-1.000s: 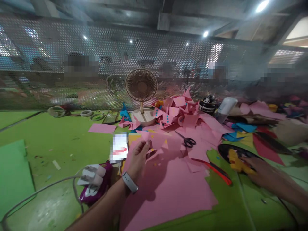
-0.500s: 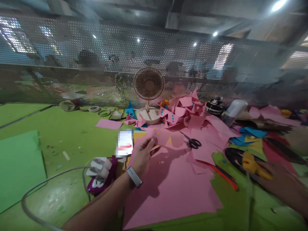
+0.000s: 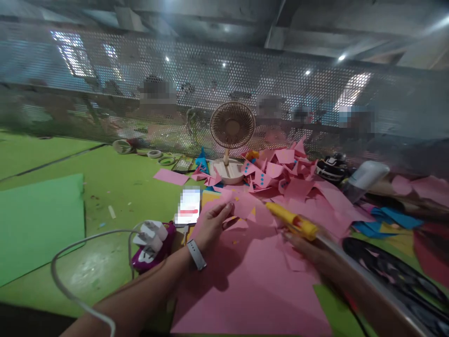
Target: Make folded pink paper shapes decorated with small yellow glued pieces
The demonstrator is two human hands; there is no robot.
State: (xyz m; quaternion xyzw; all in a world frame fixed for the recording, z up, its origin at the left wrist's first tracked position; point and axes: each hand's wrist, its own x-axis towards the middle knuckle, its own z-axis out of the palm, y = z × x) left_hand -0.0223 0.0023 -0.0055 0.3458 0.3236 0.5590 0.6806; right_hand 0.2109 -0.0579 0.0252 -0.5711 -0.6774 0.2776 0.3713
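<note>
My left hand, with a grey watch band at the wrist, pinches a small pink paper piece with yellow bits on it. A large pink sheet lies beneath. On the right, my right hand is wrapped round a yellow glue gun, its tip pointing left toward the paper piece. A long pale glue stick trails from its back end, and motion blurs that hand slightly. The scissors seen earlier are hidden behind the glue gun and hand.
A fan stands beyond, beside a heap of folded pink paper. Left of my hand are a lit phone and a purple-and-white power strip with a looping cable. A black tray lies right; green card lies left.
My right hand has lifted the glue gun from over the black tray and brought it left beside the pink paper piece. My left hand keeps its pinch. The view has turned slightly left.
</note>
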